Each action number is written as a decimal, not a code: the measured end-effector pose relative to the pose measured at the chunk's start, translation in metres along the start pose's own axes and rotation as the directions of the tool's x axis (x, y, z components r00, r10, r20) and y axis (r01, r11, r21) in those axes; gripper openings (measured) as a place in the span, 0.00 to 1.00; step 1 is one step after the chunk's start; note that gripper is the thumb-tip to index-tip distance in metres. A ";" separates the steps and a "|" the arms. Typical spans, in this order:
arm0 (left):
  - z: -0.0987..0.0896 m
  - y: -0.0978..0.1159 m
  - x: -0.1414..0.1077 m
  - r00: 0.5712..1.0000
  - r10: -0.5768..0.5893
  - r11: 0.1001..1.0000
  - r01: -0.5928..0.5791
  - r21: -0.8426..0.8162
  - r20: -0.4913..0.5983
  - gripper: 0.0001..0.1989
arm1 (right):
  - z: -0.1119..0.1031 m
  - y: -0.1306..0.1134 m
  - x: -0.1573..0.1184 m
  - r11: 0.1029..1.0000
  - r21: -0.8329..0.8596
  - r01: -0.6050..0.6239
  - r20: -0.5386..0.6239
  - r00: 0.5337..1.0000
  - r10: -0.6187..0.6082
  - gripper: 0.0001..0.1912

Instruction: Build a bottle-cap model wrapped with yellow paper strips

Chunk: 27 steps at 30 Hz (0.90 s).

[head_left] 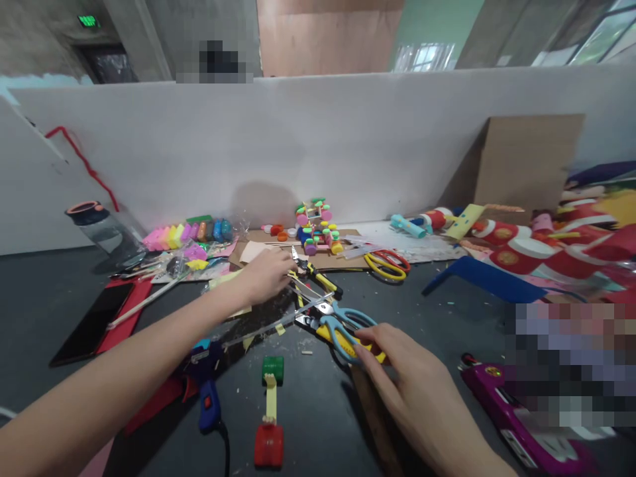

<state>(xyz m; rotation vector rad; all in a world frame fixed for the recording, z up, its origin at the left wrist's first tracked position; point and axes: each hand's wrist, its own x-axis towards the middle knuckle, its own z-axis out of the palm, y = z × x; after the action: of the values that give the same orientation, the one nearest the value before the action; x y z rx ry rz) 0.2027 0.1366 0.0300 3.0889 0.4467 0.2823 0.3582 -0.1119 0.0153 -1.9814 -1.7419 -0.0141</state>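
My right hand [412,377] is closed on the handles of the blue scissors [340,324], whose blades point up and left. Under the scissors lies a yellow-handled tool [325,332]. My left hand [265,275] reaches to the middle, fingers curled together near the pliers [318,277] with yellow and black handles; what it holds, if anything, is hidden. Nearer me, a green spool [273,370] and a red spool [269,445] are joined by a pale yellow strip [271,401]. The blue glue gun [209,391] lies below my left forearm.
Colorful clay packs [189,232] and a bottle [106,232] stand back left, above a phone [92,324]. A small colorful model [318,228] and yellow-handled scissors [385,266] are at the back. Paper-cup crafts [521,252] and a magenta tool [517,417] lie right.
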 end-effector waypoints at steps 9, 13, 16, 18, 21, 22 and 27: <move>-0.007 -0.012 0.010 0.999 0.017 0.999 -0.016 -0.032 0.047 0.08 | 0.032 0.015 0.021 0.981 -0.192 -0.012 0.192 0.980 0.050 0.05; -0.004 0.005 0.033 0.991 0.103 0.994 -0.099 -0.049 0.081 0.07 | 0.026 0.021 0.018 0.983 -0.181 -0.023 0.198 0.978 0.059 0.07; 0.000 0.017 0.051 0.975 0.177 0.984 -0.170 -0.058 0.137 0.08 | 0.020 0.035 0.015 0.986 -0.157 -0.058 0.153 0.985 0.082 0.10; 0.004 0.026 0.063 0.953 0.233 0.972 -0.226 -0.060 0.193 0.09 | 0.020 0.047 0.016 0.984 -0.153 -0.090 0.107 0.989 0.107 0.11; 0.015 0.039 0.078 0.896 0.332 0.943 -0.327 -0.066 0.295 0.11 | 0.025 0.062 0.019 0.985 -0.149 -0.089 0.088 0.991 0.103 0.12; 0.020 0.042 0.083 0.871 0.364 0.930 -0.362 -0.067 0.329 0.11 | 0.027 0.064 0.020 0.987 -0.143 -0.076 0.097 0.991 0.091 0.13; 0.045 0.046 0.093 0.774 0.450 0.875 -0.483 -0.045 0.445 0.13 | 0.031 0.064 0.023 0.988 -0.143 -0.053 0.121 0.990 0.070 0.10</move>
<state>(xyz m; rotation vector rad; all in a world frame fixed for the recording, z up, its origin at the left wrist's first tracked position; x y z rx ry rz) 0.3111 0.1191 0.0039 3.1337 -0.3430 -0.4559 0.4127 -0.0832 -0.0272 -2.1787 -1.8003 0.0110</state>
